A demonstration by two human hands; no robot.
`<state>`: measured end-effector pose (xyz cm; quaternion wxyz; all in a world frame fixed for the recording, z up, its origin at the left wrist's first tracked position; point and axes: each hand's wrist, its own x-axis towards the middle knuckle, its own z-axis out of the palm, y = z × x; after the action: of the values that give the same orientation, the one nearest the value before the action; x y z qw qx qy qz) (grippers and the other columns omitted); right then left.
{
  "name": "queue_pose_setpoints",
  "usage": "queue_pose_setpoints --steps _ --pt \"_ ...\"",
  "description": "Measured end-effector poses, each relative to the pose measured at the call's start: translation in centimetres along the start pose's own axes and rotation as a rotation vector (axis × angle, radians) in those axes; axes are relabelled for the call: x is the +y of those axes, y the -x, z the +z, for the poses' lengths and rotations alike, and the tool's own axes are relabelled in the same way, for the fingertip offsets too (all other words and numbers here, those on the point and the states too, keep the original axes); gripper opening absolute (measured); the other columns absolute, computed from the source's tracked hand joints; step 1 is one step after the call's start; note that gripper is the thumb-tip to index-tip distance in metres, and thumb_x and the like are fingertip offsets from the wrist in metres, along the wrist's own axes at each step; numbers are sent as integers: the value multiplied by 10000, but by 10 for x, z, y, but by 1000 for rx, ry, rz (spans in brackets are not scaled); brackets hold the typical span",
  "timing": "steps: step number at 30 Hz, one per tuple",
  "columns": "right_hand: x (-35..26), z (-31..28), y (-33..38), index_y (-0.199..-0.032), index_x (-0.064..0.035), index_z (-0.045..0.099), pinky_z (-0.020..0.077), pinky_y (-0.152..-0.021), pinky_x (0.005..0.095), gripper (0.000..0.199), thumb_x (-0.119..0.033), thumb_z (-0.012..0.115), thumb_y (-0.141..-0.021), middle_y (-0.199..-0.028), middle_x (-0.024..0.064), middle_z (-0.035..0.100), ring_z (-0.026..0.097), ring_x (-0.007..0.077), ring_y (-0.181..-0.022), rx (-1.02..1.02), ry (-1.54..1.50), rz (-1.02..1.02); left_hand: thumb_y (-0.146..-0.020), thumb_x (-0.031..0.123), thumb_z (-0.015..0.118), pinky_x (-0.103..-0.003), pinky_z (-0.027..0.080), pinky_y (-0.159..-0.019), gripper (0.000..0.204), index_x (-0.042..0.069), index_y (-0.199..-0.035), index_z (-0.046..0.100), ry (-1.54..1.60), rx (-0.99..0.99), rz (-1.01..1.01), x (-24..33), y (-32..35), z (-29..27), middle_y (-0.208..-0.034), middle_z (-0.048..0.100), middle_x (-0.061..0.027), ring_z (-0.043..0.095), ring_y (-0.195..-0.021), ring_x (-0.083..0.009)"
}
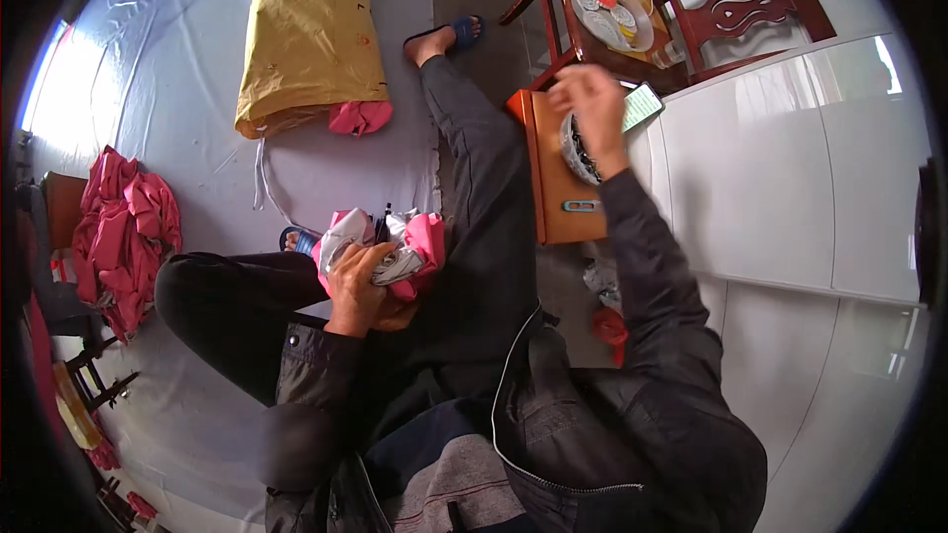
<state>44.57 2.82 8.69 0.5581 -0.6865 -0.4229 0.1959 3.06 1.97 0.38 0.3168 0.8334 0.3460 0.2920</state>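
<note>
Fabric fills your left hand: fingers clenched round a pink-and-white cloth piece on your lap, near seven o'clock. It looks light and limp (likely to slump), so gather it by a bunched fold. Your right hand, toward one o'clock, hangs over a small bowl on the orange stool; I cannot tell whether its fingers pinch anything.

Crowded at 1 o'clock, open floor sheet at 11 o'clock

The small wooden stool is hemmed by the white cabinet at 3 o'clock and the chair with its round tray at 12; the pale floor sheet lies free between the yellow sack and the pink cloth pile.
</note>
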Motion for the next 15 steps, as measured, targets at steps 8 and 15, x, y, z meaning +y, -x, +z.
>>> queue_pose_setpoints --steps 8,15 --pt "97 -160 -195 -1001 -78 779 581 -685 357 197 -199 666 -894 -900 136 765 738 235 -731 220 714 -84 -624 -77 714 -393 547 -742 420 65 -1019 724 -51 -48 -66 -7 -4 18 -871 711 -108 684 -827 -313" --pt "135 -143 -237 -1016 -153 792 548 -860 435 250 -280 716 -815 -1013 112 765 717 321 -987 -65 1123 -14 -621 -67 657 -413 531 -710 423 76 -1014 725 -1 10 -143 -7 -5 14 -829 676 -115 664 -794 -325"
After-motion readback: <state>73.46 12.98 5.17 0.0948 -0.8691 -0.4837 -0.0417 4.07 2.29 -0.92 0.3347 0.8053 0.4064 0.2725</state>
